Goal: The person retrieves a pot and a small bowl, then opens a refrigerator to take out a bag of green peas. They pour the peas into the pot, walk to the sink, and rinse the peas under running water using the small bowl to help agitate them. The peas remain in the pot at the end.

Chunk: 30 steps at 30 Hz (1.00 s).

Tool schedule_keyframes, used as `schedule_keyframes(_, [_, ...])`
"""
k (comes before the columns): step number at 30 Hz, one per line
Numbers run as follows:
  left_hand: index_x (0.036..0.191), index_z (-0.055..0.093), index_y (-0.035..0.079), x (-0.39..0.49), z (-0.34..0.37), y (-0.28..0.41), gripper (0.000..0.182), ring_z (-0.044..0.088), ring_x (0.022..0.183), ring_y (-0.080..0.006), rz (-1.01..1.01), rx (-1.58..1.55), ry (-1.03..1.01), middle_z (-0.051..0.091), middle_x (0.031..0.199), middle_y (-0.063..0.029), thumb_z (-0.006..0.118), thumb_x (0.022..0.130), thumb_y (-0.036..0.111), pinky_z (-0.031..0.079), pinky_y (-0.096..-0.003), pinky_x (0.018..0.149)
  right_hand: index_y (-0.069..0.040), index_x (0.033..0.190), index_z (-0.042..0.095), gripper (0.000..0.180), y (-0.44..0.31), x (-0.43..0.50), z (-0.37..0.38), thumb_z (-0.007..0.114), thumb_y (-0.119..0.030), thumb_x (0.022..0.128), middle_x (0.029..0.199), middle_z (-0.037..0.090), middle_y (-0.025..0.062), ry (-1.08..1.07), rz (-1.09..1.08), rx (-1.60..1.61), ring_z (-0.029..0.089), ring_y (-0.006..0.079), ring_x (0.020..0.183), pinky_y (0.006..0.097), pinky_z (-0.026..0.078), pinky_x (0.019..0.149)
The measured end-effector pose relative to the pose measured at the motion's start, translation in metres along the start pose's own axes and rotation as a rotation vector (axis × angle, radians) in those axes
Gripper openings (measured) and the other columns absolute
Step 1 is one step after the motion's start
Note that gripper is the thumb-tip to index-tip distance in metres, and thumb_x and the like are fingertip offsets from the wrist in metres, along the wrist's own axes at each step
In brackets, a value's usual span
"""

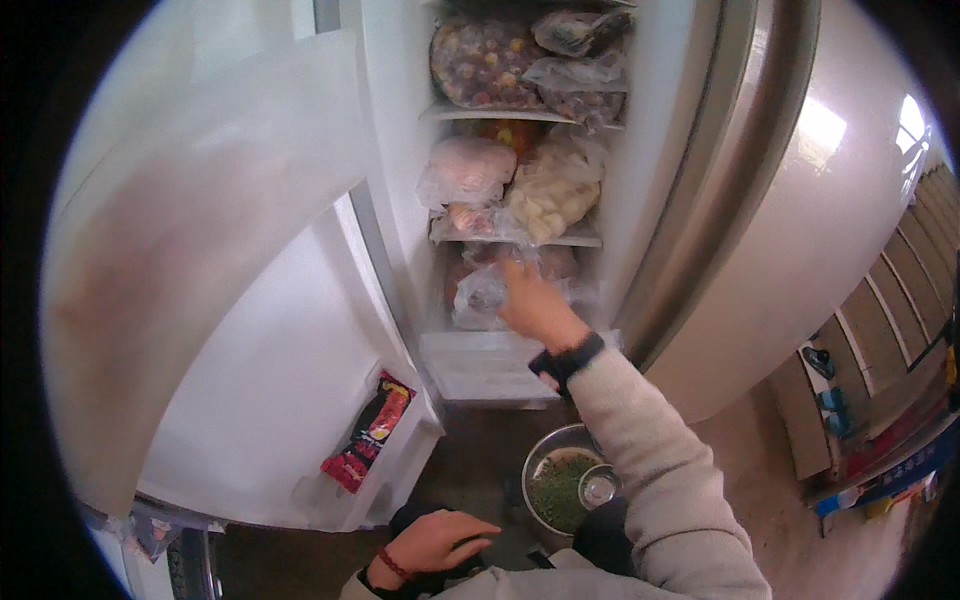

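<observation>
My right hand (541, 307), with a dark band at the wrist, reaches to the plastic bags (480, 296) in the lowest compartment of an open freezer. Its fingertips overlap the clear bag; whether they grip it I cannot tell. My left hand (446, 541), with a red bracelet, rests low near my knee, fingers apart and holding nothing. On the shelf above lie a bag of pale pieces (555, 195) and a pinkish bagged item (469, 169). A large bag of dark round items (487, 64) fills the upper shelf.
The freezer door (262, 360) stands open at left, a red and black packet (371, 431) in its bin. A clear drawer front (487, 367) juts out below. On the floor sits a metal bowl (528, 499) holding greens and a small metal cup (599, 489). Another door (757, 247) rises at right.
</observation>
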<state>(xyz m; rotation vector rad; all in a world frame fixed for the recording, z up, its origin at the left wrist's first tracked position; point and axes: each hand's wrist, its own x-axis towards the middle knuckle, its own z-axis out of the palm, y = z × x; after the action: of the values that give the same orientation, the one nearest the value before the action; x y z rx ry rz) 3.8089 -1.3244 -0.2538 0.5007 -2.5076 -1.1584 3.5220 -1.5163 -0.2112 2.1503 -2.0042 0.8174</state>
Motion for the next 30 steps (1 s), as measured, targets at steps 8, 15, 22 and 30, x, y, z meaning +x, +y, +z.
schedule_keyframes(8, [0.107, 0.065, 0.009, 0.000, -0.001, -0.017, 0.022, 0.062, 0.089, -0.0273, -0.035, 0.013, 0.014, 0.067, 0.098, -0.0105, 0.060, 0.090, 0.021, 0.049, -0.0358, 0.078, 0.006, 0.108, 0.051, 0.037, -0.023, -0.127, 0.031, 0.062, -0.023, 0.089, 0.086, 0.066, 0.0133, -0.173, 0.442, 1.070, 0.065, 0.0233, 0.074, 0.0350, 0.052, 0.072])
schedule_keyframes(15, [0.108, 0.066, 0.009, 0.004, 0.001, -0.024, 0.023, 0.062, 0.089, -0.0271, -0.072, -0.002, -0.050, 0.067, 0.097, -0.0106, 0.060, 0.090, 0.022, 0.049, -0.0355, 0.079, 0.009, 0.098, 0.063, 0.032, 0.001, -0.103, 0.051, 0.062, -0.022, 0.089, 0.084, 0.063, 0.0061, 0.031, 0.483, 1.153, 0.058, 0.0113, 0.074, 0.0253, 0.047, 0.068])
schedule_keyframes(22, [0.108, 0.066, 0.009, 0.006, 0.002, -0.032, 0.023, 0.062, 0.089, -0.0274, -0.097, 0.006, -0.058, 0.067, 0.098, -0.0106, 0.059, 0.090, 0.022, 0.049, -0.0358, 0.079, 0.005, 0.092, 0.068, 0.028, 0.007, -0.077, 0.045, 0.063, -0.022, 0.087, 0.081, 0.065, 0.0041, 0.035, 0.473, 1.192, 0.055, 0.0103, 0.073, 0.0257, 0.044, 0.069])
schedule_keyframes(30, [0.109, 0.066, 0.011, 0.003, 0.004, -0.044, 0.023, 0.063, 0.090, -0.0274, -0.116, -0.015, -0.046, 0.067, 0.100, -0.0101, 0.061, 0.089, 0.021, 0.051, -0.0357, 0.080, 0.001, 0.095, 0.066, 0.029, 0.016, -0.028, 0.053, 0.062, -0.026, 0.088, 0.089, 0.069, 0.0058, 0.131, 0.508, 1.193, 0.059, 0.0116, 0.080, 0.0273, 0.046, 0.068])
